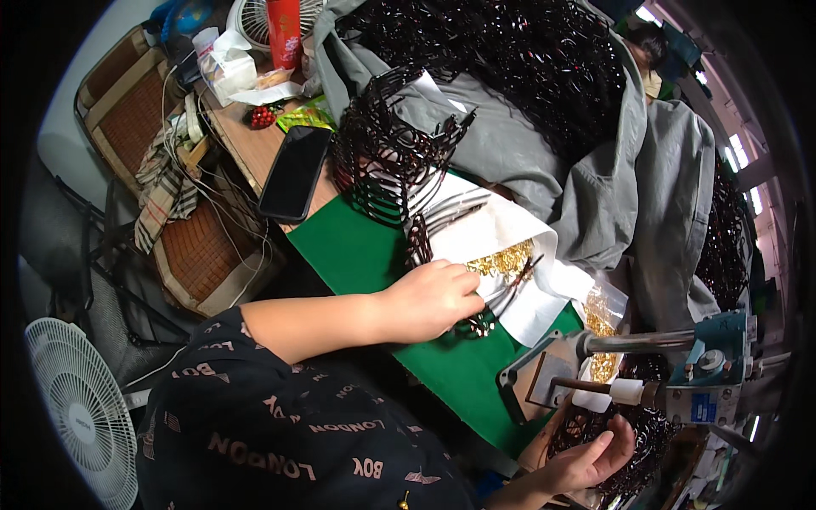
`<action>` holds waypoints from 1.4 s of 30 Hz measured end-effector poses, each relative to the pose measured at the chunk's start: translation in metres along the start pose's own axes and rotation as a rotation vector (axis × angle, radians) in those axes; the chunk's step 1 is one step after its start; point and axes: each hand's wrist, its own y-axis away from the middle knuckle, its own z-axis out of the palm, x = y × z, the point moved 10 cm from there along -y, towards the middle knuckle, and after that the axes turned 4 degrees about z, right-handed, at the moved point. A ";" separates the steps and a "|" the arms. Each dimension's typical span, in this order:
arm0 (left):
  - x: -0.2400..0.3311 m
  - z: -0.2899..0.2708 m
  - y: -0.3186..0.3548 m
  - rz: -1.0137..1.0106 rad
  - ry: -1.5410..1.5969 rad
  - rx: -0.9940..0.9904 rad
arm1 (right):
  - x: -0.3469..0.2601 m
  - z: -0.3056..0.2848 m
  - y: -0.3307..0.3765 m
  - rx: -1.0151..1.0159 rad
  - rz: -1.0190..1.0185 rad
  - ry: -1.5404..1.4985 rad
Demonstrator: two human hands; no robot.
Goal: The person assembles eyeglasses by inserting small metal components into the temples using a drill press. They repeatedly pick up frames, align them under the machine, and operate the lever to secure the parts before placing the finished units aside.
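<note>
The left hand (pixel 432 299) has its fingers curled inward, and I cannot tell if they grip the small bunch of dark strands (pixel 481 325) just beside their tips. Just above these fingertips, small gold-coloured pieces (pixel 507 257) lie on a white sheet (pixel 529 320). The right hand (pixel 595 457) holds its fingers loosely bent and open, near a heap of dark glossy strands (pixel 653 432). Above these fingers is a metal machine (pixel 710 370) with a horizontal shaft
</note>
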 end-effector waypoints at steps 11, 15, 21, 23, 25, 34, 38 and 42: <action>-0.075 -0.157 -0.060 0.369 -0.479 0.550 | 0.003 0.052 0.007 -0.126 0.244 -0.242; -0.228 -0.078 -0.061 -0.373 -0.489 -0.367 | -0.018 0.058 0.004 -0.241 0.094 -0.030; -0.209 -0.155 -0.094 -0.033 0.098 -0.087 | 0.003 0.054 0.007 -0.195 0.233 -0.088; -0.281 -0.225 -0.070 -0.666 -0.370 0.379 | 0.021 0.051 0.014 -0.196 0.280 -0.158; -0.355 -0.274 -0.020 -0.544 -0.817 0.544 | 0.007 0.082 0.012 -0.388 0.153 -0.012; -0.386 -0.281 -0.019 -0.254 0.279 0.402 | 0.073 0.208 0.022 -0.899 0.235 0.292; -0.116 -0.220 -0.067 -0.089 0.008 0.806 | 0.123 0.230 0.016 -0.882 0.368 0.453; -0.111 -0.189 -0.051 -0.278 0.280 0.198 | 0.129 0.255 0.019 -0.959 0.326 0.525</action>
